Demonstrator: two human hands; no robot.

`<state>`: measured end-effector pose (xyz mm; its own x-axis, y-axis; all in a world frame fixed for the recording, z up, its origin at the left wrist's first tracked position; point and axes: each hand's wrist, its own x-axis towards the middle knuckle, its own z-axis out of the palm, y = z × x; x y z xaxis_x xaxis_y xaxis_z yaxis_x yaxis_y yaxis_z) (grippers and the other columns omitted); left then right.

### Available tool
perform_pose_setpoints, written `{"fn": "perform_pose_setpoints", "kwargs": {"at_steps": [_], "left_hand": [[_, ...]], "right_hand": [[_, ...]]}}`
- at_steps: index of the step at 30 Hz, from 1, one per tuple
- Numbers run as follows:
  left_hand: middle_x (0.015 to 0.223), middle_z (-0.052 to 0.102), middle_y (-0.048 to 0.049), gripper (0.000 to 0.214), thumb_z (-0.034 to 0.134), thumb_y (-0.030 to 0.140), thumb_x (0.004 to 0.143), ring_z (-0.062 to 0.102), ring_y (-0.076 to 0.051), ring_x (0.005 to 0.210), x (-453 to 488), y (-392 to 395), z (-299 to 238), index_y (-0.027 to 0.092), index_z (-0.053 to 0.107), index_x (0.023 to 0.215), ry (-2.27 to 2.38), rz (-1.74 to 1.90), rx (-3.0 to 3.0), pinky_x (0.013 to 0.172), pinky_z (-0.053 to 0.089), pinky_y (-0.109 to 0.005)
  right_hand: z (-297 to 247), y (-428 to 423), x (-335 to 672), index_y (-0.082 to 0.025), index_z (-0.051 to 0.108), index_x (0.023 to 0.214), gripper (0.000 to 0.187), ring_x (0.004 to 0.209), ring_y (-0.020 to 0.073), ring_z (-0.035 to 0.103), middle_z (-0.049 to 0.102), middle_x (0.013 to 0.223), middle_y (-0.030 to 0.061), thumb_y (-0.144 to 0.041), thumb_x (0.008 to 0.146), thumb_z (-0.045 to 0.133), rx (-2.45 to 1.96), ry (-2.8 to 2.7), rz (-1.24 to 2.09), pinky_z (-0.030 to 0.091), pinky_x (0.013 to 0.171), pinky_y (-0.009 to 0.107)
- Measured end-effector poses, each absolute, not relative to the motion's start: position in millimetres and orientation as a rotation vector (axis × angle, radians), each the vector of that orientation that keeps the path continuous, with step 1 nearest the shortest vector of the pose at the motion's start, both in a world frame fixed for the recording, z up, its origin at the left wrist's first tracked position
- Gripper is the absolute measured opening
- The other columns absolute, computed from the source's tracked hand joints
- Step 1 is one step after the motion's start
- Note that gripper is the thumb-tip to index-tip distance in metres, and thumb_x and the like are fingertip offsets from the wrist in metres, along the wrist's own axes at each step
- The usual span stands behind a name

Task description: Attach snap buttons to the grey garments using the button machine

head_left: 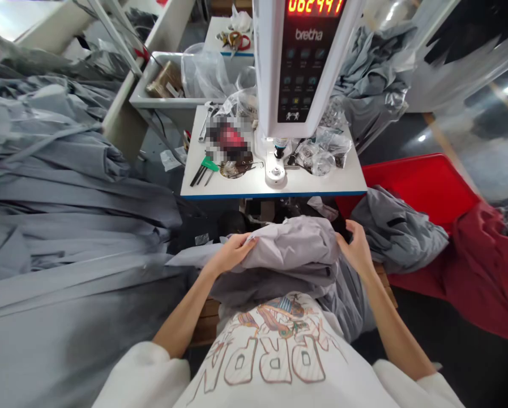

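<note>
A light grey garment (pixel 294 243) lies bunched across my lap, below the front edge of the machine table. My left hand (pixel 235 249) is closed on its left part, thumb and fingers pinching the cloth. At the garment's right end, my right hand (pixel 358 245) has thumb and fingers apart, with the thumb against or right beside the cloth. More grey fabric hangs down over my legs. Ahead of me stands a white press machine (pixel 274 73) with a red digit display and a small round lower die (pixel 274 171).
On the white table (pixel 237 190) lie a green-handled tool (pixel 210 164) and plastic bags of small metal parts (pixel 321 156). Large grey fabric piles (pixel 67 215) fill the left. At right stands a red bin (pixel 423 181), with grey garments (pixel 400 232) and dark red cloth (pixel 483 260).
</note>
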<state>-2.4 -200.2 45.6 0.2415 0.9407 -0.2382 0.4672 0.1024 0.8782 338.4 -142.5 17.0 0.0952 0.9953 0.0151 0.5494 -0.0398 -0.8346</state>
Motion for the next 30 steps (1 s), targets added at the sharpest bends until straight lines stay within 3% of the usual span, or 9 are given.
{"fn": "perform_pose_setpoints", "kwargs": {"at_steps": [2, 5, 8, 12, 18, 21, 25, 28, 30], "left_hand": [[0.056, 0.035, 0.0032, 0.050, 0.028, 0.050, 0.094, 0.032, -0.010, 0.053, 6.6, -196.0, 62.6, 0.016, 0.043, 0.060, 1.278, 0.483, 1.536, 0.050, 0.026, -0.024], [0.055, 0.030, 0.0032, 0.051, 0.026, 0.051, 0.094, 0.028, -0.010, 0.052, 20.8, -192.2, 81.6, 0.017, 0.035, 0.057, 1.132, 0.318, 1.653, 0.051, 0.022, -0.026], [0.058, 0.037, 0.0025, 0.043, 0.032, 0.045, 0.093, 0.035, -0.010, 0.056, 23.2, -188.4, 92.0, 0.015, 0.045, 0.065, 0.965, 0.259, 1.742, 0.054, 0.026, -0.025], [0.066, 0.044, 0.0020, 0.032, 0.040, 0.040, 0.091, 0.037, -0.011, 0.062, 0.0, -186.5, 91.6, 0.014, 0.055, 0.082, 0.890, 0.291, 1.654, 0.057, 0.031, -0.023], [0.063, 0.039, 0.0025, 0.041, 0.042, 0.051, 0.089, 0.033, -0.010, 0.058, -32.9, -192.0, 77.0, 0.016, 0.047, 0.069, 1.153, 0.555, 1.341, 0.053, 0.032, -0.022], [0.063, 0.040, 0.0028, 0.039, 0.047, 0.051, 0.086, 0.034, -0.009, 0.057, -33.1, -187.9, 75.7, 0.016, 0.048, 0.069, 1.180, 0.657, 1.276, 0.054, 0.033, -0.022], [0.066, 0.045, 0.0019, 0.033, 0.046, 0.043, 0.089, 0.039, -0.010, 0.061, -19.5, -181.1, 84.3, 0.015, 0.053, 0.073, 1.132, 0.743, 1.322, 0.058, 0.036, -0.023], [0.068, 0.048, 0.0011, 0.030, 0.044, 0.037, 0.091, 0.041, -0.011, 0.064, -1.2, -182.9, 98.0, 0.015, 0.056, 0.076, 1.042, 0.656, 1.501, 0.061, 0.037, -0.024], [0.068, 0.049, 0.0008, 0.027, 0.043, 0.034, 0.092, 0.043, -0.013, 0.066, 11.2, -187.5, 109.5, 0.015, 0.057, 0.077, 0.945, 0.564, 1.642, 0.063, 0.037, -0.024]], "right_hand": [[36.7, -148.7, 318.9, -0.020, 0.050, 0.124, 0.050, 0.124, 0.0263, 0.046, 0.052, 0.131, 0.0131, -0.044, 0.081, 0.060, -1.444, -1.839, 0.690, 0.035, 0.106, 0.046], [67.0, -156.1, 274.7, -0.025, 0.043, 0.135, 0.049, 0.132, 0.0233, 0.039, 0.045, 0.140, 0.0101, -0.042, 0.090, 0.052, -1.012, -2.217, 0.916, 0.030, 0.112, 0.044], [78.5, -152.5, 237.7, -0.023, 0.048, 0.133, 0.053, 0.118, 0.0227, 0.052, 0.058, 0.127, 0.0090, -0.046, 0.086, 0.059, -0.696, -2.402, 1.139, 0.039, 0.104, 0.040], [71.4, -141.0, 222.6, -0.022, 0.066, 0.113, 0.030, 0.076, 0.0154, 0.063, 0.071, 0.091, 0.0035, -0.039, 0.091, 0.054, -0.720, -2.341, 1.239, 0.050, 0.075, 0.028], [79.8, -148.0, 235.8, -0.023, 0.069, 0.101, 0.027, 0.073, 0.0161, 0.061, 0.069, 0.080, 0.0045, -0.035, 0.094, 0.046, -0.754, -2.261, 1.064, 0.047, 0.076, 0.031], [88.7, -164.1, 246.2, -0.021, 0.067, 0.106, 0.026, 0.071, 0.0156, 0.059, 0.070, 0.081, 0.0051, -0.036, 0.092, 0.051, -0.615, -2.516, 1.114, 0.045, 0.081, 0.033], [98.9, -176.6, 259.1, -0.020, 0.070, 0.089, 0.023, 0.073, 0.0168, 0.062, 0.069, 0.079, 0.0046, -0.034, 0.091, 0.052, -0.594, -2.938, 1.282, 0.046, 0.074, 0.030], [106.8, -168.0, 256.9, -0.021, 0.065, 0.107, 0.028, 0.089, 0.0191, 0.062, 0.068, 0.099, 0.0083, -0.039, 0.093, 0.049, -0.802, -2.719, 1.182, 0.048, 0.083, 0.032], [109.7, -157.0, 248.3, -0.023, 0.055, 0.124, 0.047, 0.106, 0.0215, 0.057, 0.061, 0.118, 0.0106, -0.051, 0.086, 0.057, -0.743, -2.499, 1.126, 0.043, 0.096, 0.037]]}}
